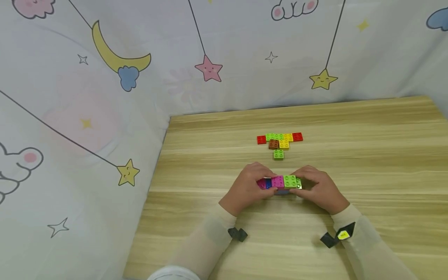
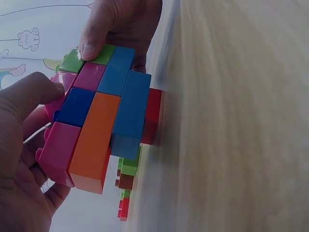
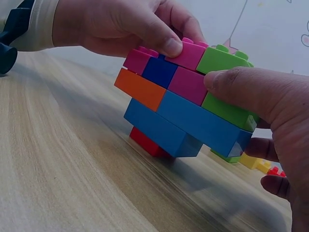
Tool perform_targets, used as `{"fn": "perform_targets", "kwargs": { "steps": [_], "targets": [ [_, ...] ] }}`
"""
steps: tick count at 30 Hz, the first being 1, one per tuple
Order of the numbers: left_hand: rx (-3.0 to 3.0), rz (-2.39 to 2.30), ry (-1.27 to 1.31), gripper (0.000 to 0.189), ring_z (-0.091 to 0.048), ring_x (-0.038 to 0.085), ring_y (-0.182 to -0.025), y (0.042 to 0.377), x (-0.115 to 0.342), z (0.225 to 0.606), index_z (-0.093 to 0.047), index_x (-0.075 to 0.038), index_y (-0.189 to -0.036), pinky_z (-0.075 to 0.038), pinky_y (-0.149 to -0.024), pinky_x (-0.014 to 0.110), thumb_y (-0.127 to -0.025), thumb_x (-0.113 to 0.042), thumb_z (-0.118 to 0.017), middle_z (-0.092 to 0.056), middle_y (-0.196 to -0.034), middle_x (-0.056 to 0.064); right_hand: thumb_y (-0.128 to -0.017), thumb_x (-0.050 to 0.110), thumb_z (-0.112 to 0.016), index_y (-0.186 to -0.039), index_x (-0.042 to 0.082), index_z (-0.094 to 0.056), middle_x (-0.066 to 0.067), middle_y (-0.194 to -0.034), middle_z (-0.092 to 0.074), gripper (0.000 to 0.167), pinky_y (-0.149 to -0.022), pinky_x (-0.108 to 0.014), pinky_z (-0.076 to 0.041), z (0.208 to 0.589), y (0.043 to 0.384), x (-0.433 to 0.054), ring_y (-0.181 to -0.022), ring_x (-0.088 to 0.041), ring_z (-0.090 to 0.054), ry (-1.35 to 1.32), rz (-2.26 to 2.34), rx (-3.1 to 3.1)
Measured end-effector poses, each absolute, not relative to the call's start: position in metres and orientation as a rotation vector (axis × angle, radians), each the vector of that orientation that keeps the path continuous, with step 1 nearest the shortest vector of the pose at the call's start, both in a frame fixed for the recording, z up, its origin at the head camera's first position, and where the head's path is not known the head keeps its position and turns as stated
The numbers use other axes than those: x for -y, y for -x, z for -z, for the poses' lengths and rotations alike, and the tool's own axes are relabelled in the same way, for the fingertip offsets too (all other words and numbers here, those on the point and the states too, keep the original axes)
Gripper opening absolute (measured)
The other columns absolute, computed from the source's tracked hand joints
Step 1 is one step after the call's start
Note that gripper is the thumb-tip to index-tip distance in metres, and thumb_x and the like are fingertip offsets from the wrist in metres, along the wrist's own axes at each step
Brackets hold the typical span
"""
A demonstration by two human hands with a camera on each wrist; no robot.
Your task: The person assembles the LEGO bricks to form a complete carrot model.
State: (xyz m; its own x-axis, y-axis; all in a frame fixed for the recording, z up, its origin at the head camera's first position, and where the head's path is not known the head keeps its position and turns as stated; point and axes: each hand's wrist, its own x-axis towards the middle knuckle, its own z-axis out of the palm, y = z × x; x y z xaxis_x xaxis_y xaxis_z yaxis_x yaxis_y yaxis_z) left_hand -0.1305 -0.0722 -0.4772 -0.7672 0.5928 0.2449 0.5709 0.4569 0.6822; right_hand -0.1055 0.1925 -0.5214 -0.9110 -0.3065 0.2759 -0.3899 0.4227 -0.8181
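Observation:
A stepped block of toy building bricks (image 1: pixel 279 181) stands between both hands over the table. My left hand (image 1: pixel 246 187) grips it from the left, its thumb against the upper pink brick (image 3: pixel 187 54). From the right, my right hand (image 1: pixel 320 190) pinches the end with the lime green bricks (image 3: pixel 224 62). Below these show a dark blue brick (image 3: pixel 161 71), an orange brick (image 2: pixel 95 137) and two long blue bricks (image 3: pixel 161 128). A red brick (image 3: pixel 147 142) forms the narrow base, right at the tabletop. Fingers hide the far side of the block.
Beyond the hands, flat on the wooden table (image 1: pixel 210 151), lie loose bricks: red ones (image 1: pixel 297 136), lime green ones (image 1: pixel 278 155), yellow ones (image 1: pixel 284 145) and a brown one (image 1: pixel 273 144). A printed white cloth (image 1: pixel 245 89) hangs behind the table and along its left side.

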Motion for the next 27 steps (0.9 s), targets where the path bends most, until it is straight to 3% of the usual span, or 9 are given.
{"fn": "perform_targets", "kwargs": {
  "steps": [8,13,20,27],
  "targets": [
    [-2.653,-1.252,-1.044,0.031,-0.059,0.002,-0.104,0.130,0.070,0.484,-0.080,-0.019,-0.110,-0.049,-0.093,0.021,-0.082,-0.027,-0.091,-0.074,-0.106,-0.013,-0.075,0.012,-0.094,-0.111,0.019,-0.079,0.007,-0.109,-0.073,0.039,-0.093,-0.016,-0.047,0.521,0.102,-0.193,-0.103,-0.007,-0.063,-0.638,-1.508,2.569],
    [-2.655,-1.277,-1.071,0.032,-0.060,0.003,-0.104,0.131,0.069,0.488,-0.079,-0.018,-0.110,-0.050,-0.092,0.021,-0.082,-0.026,-0.091,-0.074,-0.106,-0.011,-0.074,0.006,-0.094,-0.118,0.011,-0.076,0.002,-0.115,-0.073,0.048,-0.096,-0.019,-0.046,0.518,0.099,-0.188,-0.108,-0.011,-0.062,-0.656,-1.508,2.479],
    [-2.668,-1.327,-1.102,0.032,-0.062,0.005,-0.102,0.130,0.071,0.487,-0.080,-0.015,-0.107,-0.050,-0.094,0.024,-0.078,-0.019,-0.092,-0.075,-0.104,-0.007,-0.077,0.003,-0.091,-0.113,0.017,-0.079,0.004,-0.112,-0.075,0.040,-0.100,-0.018,-0.043,0.511,0.101,-0.180,-0.109,-0.013,-0.063,-0.745,-1.429,2.405],
    [-2.659,-1.347,-1.118,0.031,-0.062,0.004,-0.102,0.131,0.071,0.486,-0.080,-0.014,-0.107,-0.049,-0.096,0.025,-0.080,-0.021,-0.092,-0.075,-0.104,-0.007,-0.075,0.004,-0.092,-0.111,0.015,-0.080,0.004,-0.110,-0.075,0.039,-0.099,-0.019,-0.043,0.509,0.103,-0.180,-0.107,-0.014,-0.064,-0.764,-1.377,2.403]
  ]
}}
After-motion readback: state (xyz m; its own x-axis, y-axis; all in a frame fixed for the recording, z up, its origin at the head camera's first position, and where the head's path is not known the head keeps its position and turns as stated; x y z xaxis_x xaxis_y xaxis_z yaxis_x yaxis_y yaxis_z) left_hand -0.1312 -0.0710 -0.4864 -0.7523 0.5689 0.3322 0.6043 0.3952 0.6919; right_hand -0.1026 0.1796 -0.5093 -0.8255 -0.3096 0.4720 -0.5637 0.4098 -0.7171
